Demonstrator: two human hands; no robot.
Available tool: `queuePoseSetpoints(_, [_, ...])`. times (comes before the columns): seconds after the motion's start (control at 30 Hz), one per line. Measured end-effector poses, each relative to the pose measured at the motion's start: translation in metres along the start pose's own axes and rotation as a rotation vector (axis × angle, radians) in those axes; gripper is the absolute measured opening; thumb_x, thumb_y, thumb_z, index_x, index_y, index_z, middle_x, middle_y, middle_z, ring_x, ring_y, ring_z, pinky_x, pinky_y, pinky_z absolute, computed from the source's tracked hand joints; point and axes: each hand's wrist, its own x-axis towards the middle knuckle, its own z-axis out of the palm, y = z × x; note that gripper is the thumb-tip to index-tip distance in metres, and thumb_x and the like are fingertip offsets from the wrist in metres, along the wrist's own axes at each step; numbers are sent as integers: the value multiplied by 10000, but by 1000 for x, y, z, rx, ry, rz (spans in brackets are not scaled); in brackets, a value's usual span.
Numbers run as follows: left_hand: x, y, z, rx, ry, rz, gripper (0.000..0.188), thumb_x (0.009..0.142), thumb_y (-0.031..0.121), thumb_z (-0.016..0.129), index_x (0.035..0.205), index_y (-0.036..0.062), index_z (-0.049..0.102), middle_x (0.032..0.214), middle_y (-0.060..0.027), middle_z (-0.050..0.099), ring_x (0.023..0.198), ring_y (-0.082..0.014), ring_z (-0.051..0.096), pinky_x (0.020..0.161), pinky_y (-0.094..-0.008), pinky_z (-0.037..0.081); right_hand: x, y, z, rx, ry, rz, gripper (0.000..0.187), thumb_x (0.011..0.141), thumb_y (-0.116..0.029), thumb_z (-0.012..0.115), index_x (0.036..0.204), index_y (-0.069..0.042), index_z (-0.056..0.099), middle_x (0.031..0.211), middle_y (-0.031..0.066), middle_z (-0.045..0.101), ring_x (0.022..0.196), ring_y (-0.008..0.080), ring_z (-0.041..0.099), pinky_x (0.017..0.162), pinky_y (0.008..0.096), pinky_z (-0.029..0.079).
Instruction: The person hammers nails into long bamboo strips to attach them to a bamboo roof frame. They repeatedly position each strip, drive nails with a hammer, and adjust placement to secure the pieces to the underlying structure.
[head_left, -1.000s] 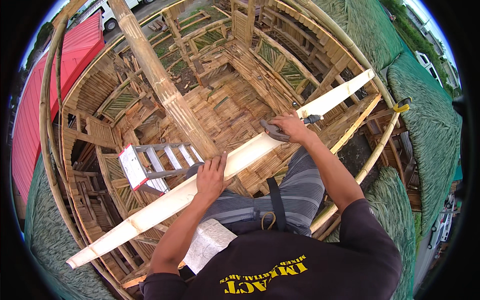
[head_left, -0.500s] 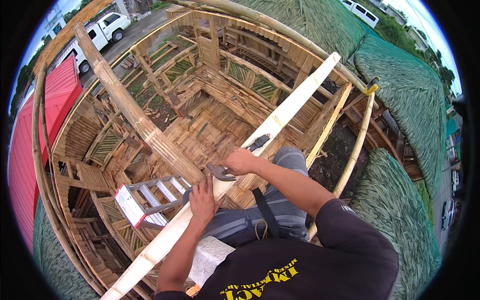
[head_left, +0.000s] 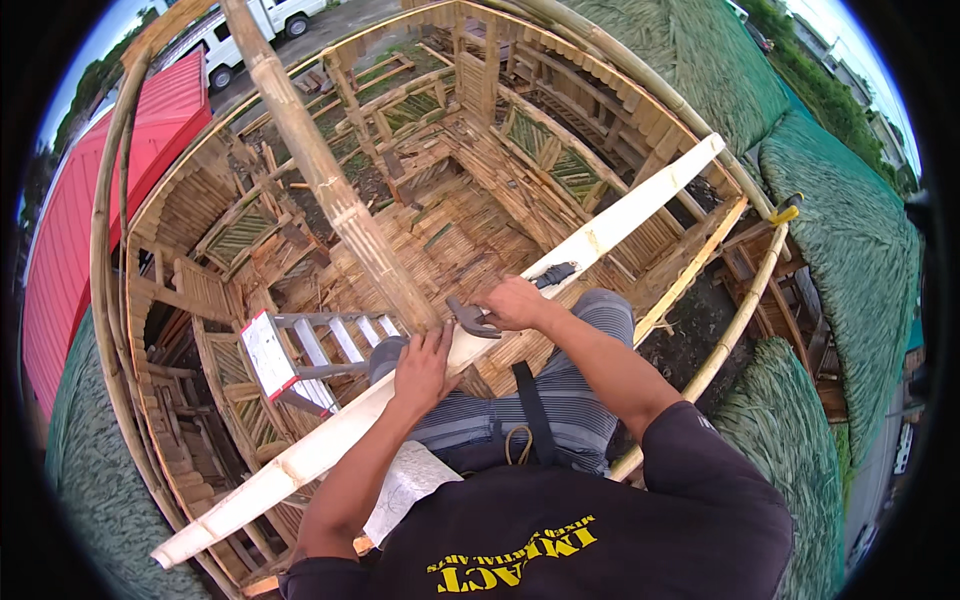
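Observation:
A long pale bamboo beam (head_left: 612, 222) runs slantwise across in front of me, over my thighs. My right hand (head_left: 514, 303) is closed around a claw hammer (head_left: 472, 318) above the beam. Its dark metal head sticks out to the left of my fist, and its black handle comes out on the far side. A thick brown bamboo pole (head_left: 345, 215) slopes in from the upper left, its near end meeting the beam. My left hand (head_left: 422, 368) lies over the beam with outstretched fingers touching that end. What may be under the fingertips is hidden.
Far below lies a bamboo-slat floor (head_left: 440, 245) inside low walls. A stepladder (head_left: 320, 345) stands left of my knee. A yellow-and-black tool (head_left: 787, 209) hangs on the outer bamboo rail (head_left: 735, 305) at right. Thatched roofs (head_left: 840, 190) and a red roof (head_left: 125, 190) surround the frame.
The view has shifted, so the scene sits farther right and the beam's lower left end now shows. Both hands and the hammer keep about the same places relative to the beam and pole.

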Motion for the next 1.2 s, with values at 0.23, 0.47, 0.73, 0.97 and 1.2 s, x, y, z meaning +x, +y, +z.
queuePoseSetpoints(0.23, [-95, -2, -98, -442, -156, -305, 304, 927, 216, 657, 1180, 51, 686, 1141, -154, 678, 1012, -361, 655, 907, -452, 523, 7, -10, -3, -12, 38, 15, 373, 787, -219, 726, 1152, -143, 702, 894, 141, 736, 897, 352, 694, 830, 496, 480])
queuePoseSetpoints(0.47, [-212, 62, -127, -667, -39, -491, 344, 920, 14, 535, 1249, 19, 633, 1141, -203, 680, 1072, -407, 648, 947, -472, 513, 6, -7, 1, 12, 51, 22, 320, 776, -187, 703, 1093, -153, 732, 847, 153, 727, 848, 377, 689, 801, 508, 488])
queuePoseSetpoints(0.73, [-213, 48, -18, -24, 75, -627, 396, 917, 158, 617, 1295, 38, 625, 1329, -243, 599, 1247, -469, 541, 1053, -487, 447, 1, -6, 0, 20, 62, 18, 430, 755, -177, 744, 1182, -141, 713, 899, 164, 734, 880, 375, 693, 807, 498, 514])
queuePoseSetpoints(0.97, [-221, 26, -6, -107, 70, -624, 413, 952, 246, 618, 1335, 91, 635, 1348, -194, 621, 1285, -397, 548, 1097, -499, 406, -4, -9, 1, 42, 96, 39, 395, 789, -235, 726, 1179, -175, 724, 872, 147, 740, 867, 360, 698, 790, 507, 515])
queuePoseSetpoints(1.2, [-232, 30, -15, -136, 23, -655, 400, 945, 244, 620, 1309, 79, 638, 1311, -208, 627, 1278, -401, 538, 1098, -493, 398, -7, -11, 3, 22, 103, 68, 430, 803, -269, 711, 1230, -223, 720, 864, 150, 743, 827, 366, 713, 756, 498, 543])
